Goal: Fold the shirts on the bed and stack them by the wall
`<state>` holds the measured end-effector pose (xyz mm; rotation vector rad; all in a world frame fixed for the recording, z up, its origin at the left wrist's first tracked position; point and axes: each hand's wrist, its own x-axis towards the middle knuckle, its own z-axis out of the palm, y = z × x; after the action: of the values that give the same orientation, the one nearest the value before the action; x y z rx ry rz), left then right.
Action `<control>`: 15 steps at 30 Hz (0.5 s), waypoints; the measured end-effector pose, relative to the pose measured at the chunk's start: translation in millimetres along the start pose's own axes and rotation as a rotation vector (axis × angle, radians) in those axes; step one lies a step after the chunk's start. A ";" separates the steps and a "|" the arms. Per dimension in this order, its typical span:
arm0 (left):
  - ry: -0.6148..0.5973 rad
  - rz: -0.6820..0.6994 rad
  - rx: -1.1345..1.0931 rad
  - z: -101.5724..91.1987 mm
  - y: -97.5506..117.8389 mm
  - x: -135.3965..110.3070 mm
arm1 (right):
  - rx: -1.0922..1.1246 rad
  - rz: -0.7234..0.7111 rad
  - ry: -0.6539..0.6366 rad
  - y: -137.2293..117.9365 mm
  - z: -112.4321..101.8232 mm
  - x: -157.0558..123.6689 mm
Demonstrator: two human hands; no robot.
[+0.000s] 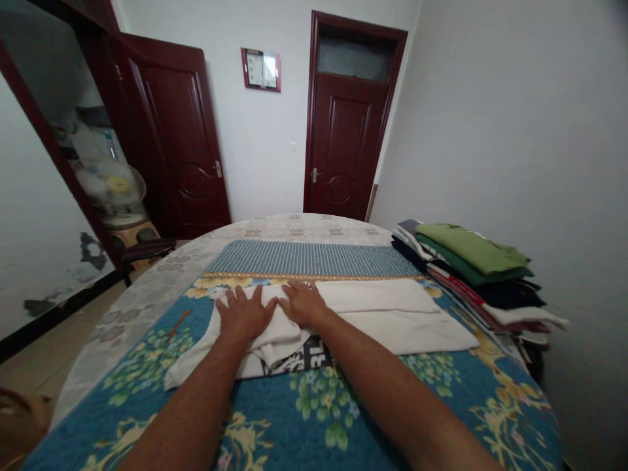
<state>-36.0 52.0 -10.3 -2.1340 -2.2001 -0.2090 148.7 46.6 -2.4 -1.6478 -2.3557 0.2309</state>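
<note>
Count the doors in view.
2. One dark red door stands at the left, near the fan; the other is shut straight ahead, right of the clock. More may be out of frame.

Your left hand (244, 313) and right hand (303, 302) pressed flat, side by side, on a white shirt (392, 314) spread over the quilt (314, 405), folded clothes (471, 275) stacked beside it.

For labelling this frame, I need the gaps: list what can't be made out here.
All in the head view:
1. The black print on the white garment is mostly folded under, so its wording is unreadable.
2. The cloth beneath the left hand and right hand is covered by the palms.
3. The clock face is too small to read.
4. In the stack of folded clothes, upper pieces hide the lower ones.
</note>
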 end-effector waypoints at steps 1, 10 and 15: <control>-0.005 -0.020 -0.008 0.1 0.2 0.4 | 0.003 0.002 -0.005 1.8 -1.0 -1.7; -0.044 -0.064 -0.037 -3.6 3.6 2.2 | -0.009 0.136 -0.034 52.8 -18.4 -28.2; -0.042 -0.066 -0.044 -3.0 2.6 6.6 | -0.049 0.223 -0.010 100.8 -33.4 -56.3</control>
<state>-33.8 58.1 -6.2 -2.1087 -2.3127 -0.2206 267.5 28.0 -4.8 -1.9377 -2.1994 0.2255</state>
